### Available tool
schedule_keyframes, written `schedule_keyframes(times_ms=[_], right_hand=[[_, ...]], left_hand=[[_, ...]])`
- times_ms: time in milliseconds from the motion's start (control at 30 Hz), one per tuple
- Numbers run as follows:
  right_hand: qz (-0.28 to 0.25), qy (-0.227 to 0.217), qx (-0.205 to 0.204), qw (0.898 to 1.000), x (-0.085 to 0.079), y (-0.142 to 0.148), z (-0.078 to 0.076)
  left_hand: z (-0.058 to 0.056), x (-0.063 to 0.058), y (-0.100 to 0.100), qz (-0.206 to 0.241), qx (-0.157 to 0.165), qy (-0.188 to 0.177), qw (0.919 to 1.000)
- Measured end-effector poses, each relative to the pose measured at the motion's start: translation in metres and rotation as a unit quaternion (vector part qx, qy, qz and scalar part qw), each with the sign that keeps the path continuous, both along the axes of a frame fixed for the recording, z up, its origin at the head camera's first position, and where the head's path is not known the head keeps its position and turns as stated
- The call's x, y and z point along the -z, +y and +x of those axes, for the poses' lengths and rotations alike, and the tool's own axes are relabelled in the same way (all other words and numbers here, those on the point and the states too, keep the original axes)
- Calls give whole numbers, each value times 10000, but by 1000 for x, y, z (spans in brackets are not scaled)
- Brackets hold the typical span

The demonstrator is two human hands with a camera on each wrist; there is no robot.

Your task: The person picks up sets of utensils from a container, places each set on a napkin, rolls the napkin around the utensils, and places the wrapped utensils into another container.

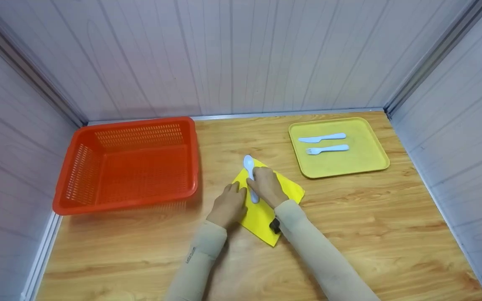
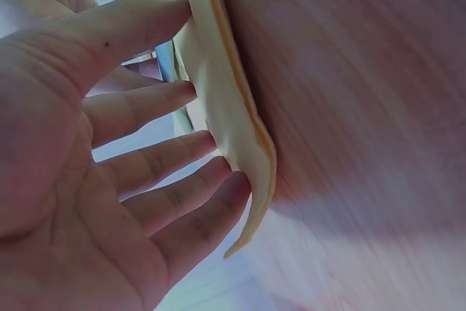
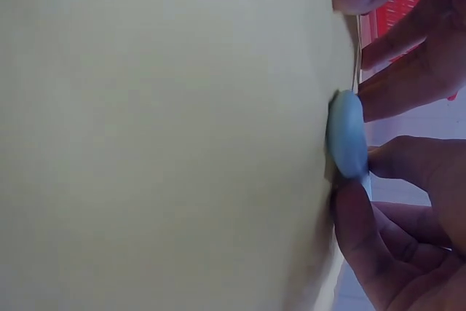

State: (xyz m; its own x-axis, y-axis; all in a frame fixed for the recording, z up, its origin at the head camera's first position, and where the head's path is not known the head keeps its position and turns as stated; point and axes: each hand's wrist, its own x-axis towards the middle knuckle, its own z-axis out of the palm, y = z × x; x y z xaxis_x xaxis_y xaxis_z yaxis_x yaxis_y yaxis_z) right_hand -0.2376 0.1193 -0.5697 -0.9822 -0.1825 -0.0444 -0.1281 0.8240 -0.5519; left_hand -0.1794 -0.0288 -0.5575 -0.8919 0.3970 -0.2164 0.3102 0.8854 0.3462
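A folded yellow cloth (image 1: 262, 221) lies at a slant on the table, its layered edge (image 2: 244, 100) showing in the left wrist view. On top of it is a white plastic spoon (image 1: 248, 162), bowl pointing away from me and its tip reaching past the cloth's far edge. My right hand (image 1: 268, 187) pinches the spoon by its handle (image 3: 347, 135) between thumb and finger, low over the cloth. With fingers spread and nearly straight, my left hand (image 1: 228, 205) touches the cloth's left side with its fingertips (image 2: 234, 189).
To the left stands an orange-red plastic basket (image 1: 132, 205) with slotted walls. A yellow tray (image 1: 362, 161) at the back right bears a white knife (image 1: 322, 138) and a white fork (image 1: 328, 149). Pale panel walls (image 1: 241, 58) enclose the wooden table (image 1: 370, 234) at the back and sides.
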Motion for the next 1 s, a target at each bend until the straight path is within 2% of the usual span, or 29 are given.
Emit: schedule_keyframes(times_ms=[367, 633, 733, 833, 1000], right_hand=[[-76, -332, 114, 9994, -1, -2, -2], [-203, -170, 89, 9996, 0, 2, -2], [-161, -64, 65, 9998, -1, 6, -3], [173, 143, 39, 9997, -6, 14, -2], [622, 526, 134, 9966, -21, 38, -4]], left_hand=[[-1, -1, 0, 29, -46, -105, 9999], [-3, -1, 0, 126, 27, -51, 9999], [-4, -3, 2, 88, 53, 68, 9999], [-4, -6, 8, -50, 87, 416, 9991], [-9, -14, 29, -291, 284, 847, 9956]])
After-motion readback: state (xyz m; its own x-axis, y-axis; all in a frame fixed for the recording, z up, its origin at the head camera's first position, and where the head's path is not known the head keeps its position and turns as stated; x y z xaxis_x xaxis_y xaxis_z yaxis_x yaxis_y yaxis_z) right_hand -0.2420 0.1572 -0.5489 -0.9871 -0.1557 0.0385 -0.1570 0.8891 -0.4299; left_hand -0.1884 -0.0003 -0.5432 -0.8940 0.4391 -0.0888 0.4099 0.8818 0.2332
